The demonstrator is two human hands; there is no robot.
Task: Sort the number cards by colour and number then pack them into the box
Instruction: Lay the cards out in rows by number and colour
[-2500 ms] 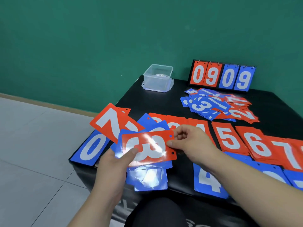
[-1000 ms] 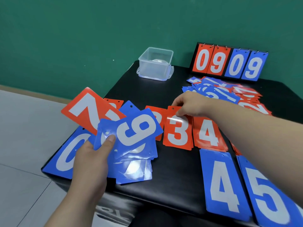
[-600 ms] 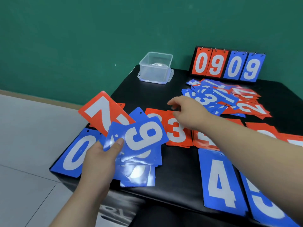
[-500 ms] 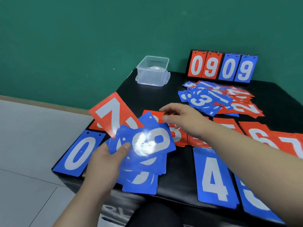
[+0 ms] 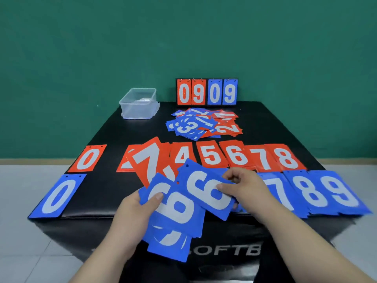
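Head view. Black padded block [image 5: 114,137] with white lettering on its near face stands against a green wall.

Left hand [image 5: 130,219] grasps a fan of glossy blue plastic number cards [image 5: 173,240] at the near edge of the block. The thumb presses on the front card and the other fingers are curled beneath. A red card with a white 7 [image 5: 150,162] sticks up from the far side of the fan.

Right hand [image 5: 246,186] pinches the right end of a single blue rectangular card [image 5: 204,190], thumb and curled fingers closed on it. The card is tilted, with a punched hole at its far-left corner. Its white digit reads as 6 or 9; cannot tell which. It overlaps the fan's front card on the right side.

Cards lie flat on the block in two rows, white digits on solid colour.
- **Far row:** red 0 card [image 5: 87,158] at left, then red cards 4, 5, 6, 7, 8 [image 5: 211,155] running right, edges touching or overlapping.
- **Near row:** blue 0 card [image 5: 58,196] at far left; blue cards 7, 8, 9 [image 5: 310,193] to the right of the right hand.

Loose mixed heap of red and blue cards [image 5: 202,123] lies farther back, centre. Clear plastic open-topped box [image 5: 138,104] sits at the far left corner, well apart from both hands. Upright flip scoreboard [image 5: 207,91] at the far edge shows red 0 9, blue 0 9.
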